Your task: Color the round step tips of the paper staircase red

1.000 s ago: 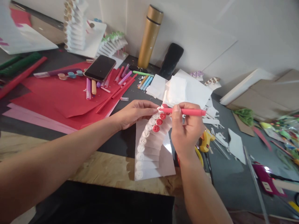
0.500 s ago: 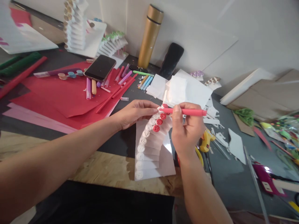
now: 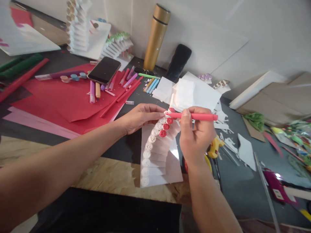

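Note:
My right hand (image 3: 195,132) grips a red marker pen (image 3: 202,116), its tip at a white paper rosette near the far end of a curved row. Thumb and fingers of my left hand (image 3: 145,116) close on that same rosette and steady it. The row of white rolled-paper rosettes (image 3: 149,146) runs down toward me on folded white strips, fixed to a white card base (image 3: 173,178). Several rosettes (image 3: 162,133) at the far end are coloured red. Where exactly the pen tip touches is partly hidden by my left fingertips.
Red paper sheets (image 3: 55,103), a smartphone (image 3: 104,70) and loose markers lie left. A gold bottle (image 3: 156,38) and a black case (image 3: 179,61) stand at the wall. White paper (image 3: 204,89) lies behind the hands; a yellow glue gun (image 3: 215,147) and a metal ruler (image 3: 267,191) lie right.
My right hand and the red marker have shifted slightly to the right. My left hand and the rosette row stay in place.

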Demonstrator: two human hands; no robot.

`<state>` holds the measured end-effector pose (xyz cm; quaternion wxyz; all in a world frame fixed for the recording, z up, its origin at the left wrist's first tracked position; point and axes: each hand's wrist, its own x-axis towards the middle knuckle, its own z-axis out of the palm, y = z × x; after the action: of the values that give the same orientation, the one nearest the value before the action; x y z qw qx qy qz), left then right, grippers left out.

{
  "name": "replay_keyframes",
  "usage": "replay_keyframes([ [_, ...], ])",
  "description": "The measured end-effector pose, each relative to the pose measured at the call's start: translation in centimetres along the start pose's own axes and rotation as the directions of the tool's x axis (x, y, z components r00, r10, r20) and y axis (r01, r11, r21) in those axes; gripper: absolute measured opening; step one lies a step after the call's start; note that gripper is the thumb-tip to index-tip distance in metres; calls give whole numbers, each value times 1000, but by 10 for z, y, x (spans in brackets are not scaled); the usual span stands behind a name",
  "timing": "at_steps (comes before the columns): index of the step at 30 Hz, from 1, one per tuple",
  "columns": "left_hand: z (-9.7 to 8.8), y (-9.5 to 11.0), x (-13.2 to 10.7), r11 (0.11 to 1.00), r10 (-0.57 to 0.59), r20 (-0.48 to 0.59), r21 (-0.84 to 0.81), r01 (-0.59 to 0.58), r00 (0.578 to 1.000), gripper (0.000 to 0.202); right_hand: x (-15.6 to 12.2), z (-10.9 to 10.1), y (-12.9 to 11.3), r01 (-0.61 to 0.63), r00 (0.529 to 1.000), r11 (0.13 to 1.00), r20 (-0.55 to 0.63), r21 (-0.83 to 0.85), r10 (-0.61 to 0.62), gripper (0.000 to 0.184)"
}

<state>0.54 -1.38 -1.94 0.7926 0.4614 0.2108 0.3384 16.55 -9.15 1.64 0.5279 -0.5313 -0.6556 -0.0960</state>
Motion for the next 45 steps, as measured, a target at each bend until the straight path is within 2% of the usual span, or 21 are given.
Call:
replay_keyframes([
  [25,2,1,-1,1000,0,4,-6,0,1000,19,1,0,3,-19,999,1000,-32,-4,19,4],
  [45,0,0,0,1000,6,22,-3,-6,1000,21,0,2,4,-18,1000,999,4,32,18,6],
])
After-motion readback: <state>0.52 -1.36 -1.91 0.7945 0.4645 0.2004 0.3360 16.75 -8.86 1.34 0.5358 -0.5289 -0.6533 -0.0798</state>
